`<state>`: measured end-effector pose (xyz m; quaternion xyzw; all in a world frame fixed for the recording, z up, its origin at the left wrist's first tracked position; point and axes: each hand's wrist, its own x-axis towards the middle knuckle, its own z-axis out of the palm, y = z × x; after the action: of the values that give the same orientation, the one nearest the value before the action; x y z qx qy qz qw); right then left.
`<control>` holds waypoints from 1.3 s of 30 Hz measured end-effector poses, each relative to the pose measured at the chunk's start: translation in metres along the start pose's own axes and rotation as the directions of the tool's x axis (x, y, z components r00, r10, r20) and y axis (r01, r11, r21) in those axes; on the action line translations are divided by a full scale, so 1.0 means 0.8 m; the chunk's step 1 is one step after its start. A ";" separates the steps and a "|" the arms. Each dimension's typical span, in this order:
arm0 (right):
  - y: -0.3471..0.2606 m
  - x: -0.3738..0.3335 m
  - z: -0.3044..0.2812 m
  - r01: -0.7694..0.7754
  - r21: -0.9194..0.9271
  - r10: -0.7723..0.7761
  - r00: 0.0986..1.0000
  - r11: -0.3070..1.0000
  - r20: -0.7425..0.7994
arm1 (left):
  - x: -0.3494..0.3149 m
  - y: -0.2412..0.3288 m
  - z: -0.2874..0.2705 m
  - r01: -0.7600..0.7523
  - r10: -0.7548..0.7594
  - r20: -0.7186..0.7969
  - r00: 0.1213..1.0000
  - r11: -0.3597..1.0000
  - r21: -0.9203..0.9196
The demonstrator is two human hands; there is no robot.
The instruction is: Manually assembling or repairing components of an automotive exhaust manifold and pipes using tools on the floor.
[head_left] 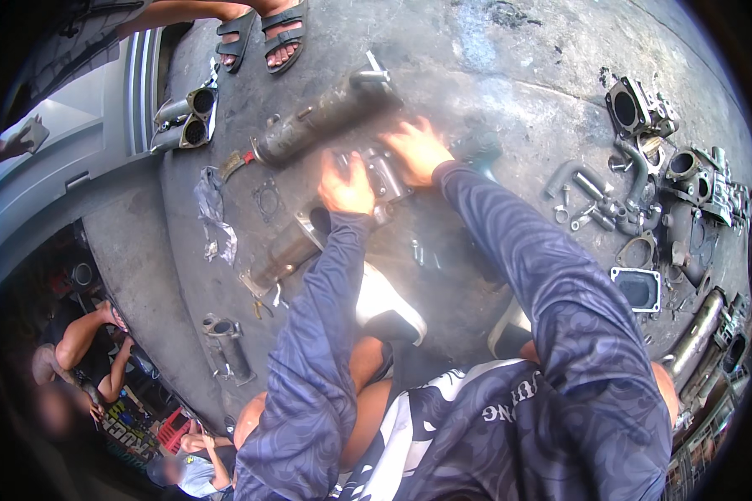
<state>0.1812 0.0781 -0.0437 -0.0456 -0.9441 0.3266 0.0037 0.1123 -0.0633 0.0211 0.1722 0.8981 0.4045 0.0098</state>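
My left hand grips the left side of a grey cast-metal housing on the concrete floor, its fingers curled over the edge. Just beyond the housing's right side, my right hand has its fingers spread, slightly blurred; whether they touch the casting is hard to see. Behind both hands lies a long metal cylinder with a short pipe on its far end. Closer to me, left of my left forearm, a shorter flanged metal tube lies tilted on the floor.
Small bolts lie between my feet. A brush, a crumpled rag and a flat gasket are at left. Bent pipes and several castings spread along the right. A person's sandalled feet stand at far left.
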 end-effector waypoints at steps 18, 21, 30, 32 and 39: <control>-0.003 -0.003 0.002 -0.028 -0.028 0.023 0.987 0.999 -0.162 | 0.000 0.004 0.000 0.001 -0.001 -0.012 1.000 1.000 -0.015; -0.001 -0.006 0.000 0.058 0.034 -0.055 0.995 0.998 -0.079 | 0.000 0.007 0.000 -0.003 0.003 -0.002 1.000 1.000 0.020; -0.004 -0.005 0.005 0.005 0.029 0.000 0.986 1.000 -0.167 | 0.000 0.005 -0.003 0.017 -0.017 -0.001 1.000 1.000 -0.001; -0.006 -0.002 -0.002 -0.105 -0.003 0.104 0.991 0.994 -0.086 | -0.001 0.011 -0.003 -0.002 0.001 0.012 1.000 0.998 0.059; 0.000 -0.002 0.008 -0.078 0.057 0.089 0.970 0.995 -0.225 | -0.001 0.021 -0.006 0.148 -0.145 0.061 0.988 0.987 -0.057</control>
<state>0.1825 0.0736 -0.0488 -0.1223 -0.9265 0.3417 0.0989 0.1174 -0.0567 0.0364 0.1167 0.8949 0.4250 0.0705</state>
